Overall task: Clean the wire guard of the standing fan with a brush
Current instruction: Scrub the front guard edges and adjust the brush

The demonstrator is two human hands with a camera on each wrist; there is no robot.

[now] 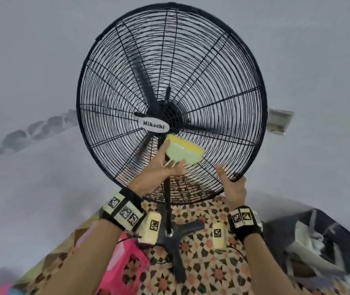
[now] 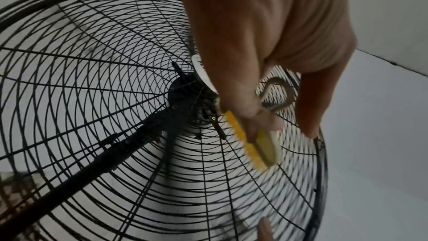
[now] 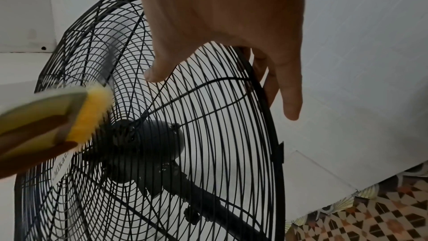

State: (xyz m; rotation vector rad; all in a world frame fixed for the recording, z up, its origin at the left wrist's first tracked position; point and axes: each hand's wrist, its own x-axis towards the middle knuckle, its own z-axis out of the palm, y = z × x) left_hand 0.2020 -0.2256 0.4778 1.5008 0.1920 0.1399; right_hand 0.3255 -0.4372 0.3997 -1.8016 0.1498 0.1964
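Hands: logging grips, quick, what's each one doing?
Left hand: fingers curled round the brush.
Right hand: fingers hooked behind the wire guard rim.

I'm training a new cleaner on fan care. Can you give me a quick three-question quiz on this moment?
1. True or false: the left hand holds the brush.
2. What does the right hand grip? A) fan pole B) wire guard rim C) badge
3. Fill in: the brush bristles are ____ in colour.

Key: 1 true; 2 B; 3 yellow.
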